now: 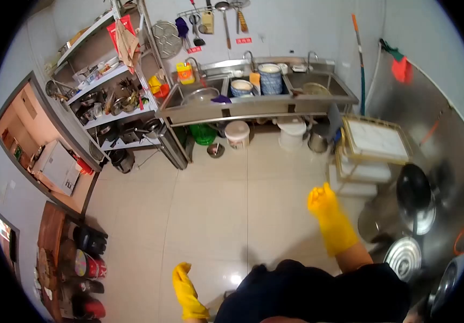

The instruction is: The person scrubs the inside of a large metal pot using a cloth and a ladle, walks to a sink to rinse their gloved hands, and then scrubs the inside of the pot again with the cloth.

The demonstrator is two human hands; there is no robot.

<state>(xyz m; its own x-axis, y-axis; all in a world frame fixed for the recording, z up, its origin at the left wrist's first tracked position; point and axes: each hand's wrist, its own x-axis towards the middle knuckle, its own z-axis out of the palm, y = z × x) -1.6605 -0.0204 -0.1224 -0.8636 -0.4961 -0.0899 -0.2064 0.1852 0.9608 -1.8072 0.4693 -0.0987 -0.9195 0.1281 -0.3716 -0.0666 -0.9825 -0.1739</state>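
Both of my hands wear long yellow rubber gloves. My right hand (322, 201) is held out over the tiled floor, its fingers curled in and nothing visible in them. Nearest to it is the wheeled rack (345, 185) with pale trays or boxes. Low at the left of my body hangs my left hand (182, 280), over bare floor tiles and touching nothing I can see. Its fingers are too hidden by the angle to tell how they are held. Ahead, against the wall, stands a steel sink unit (264, 110) with several basins.
In the sink sit a blue-patterned pot (271, 81) and a smaller bowl (241, 88). White buckets (237, 135) stand underneath. A shelf (116, 112) with cookware is at the left, near a doorway (40, 145). Pans and lids (403, 259) line the right wall.
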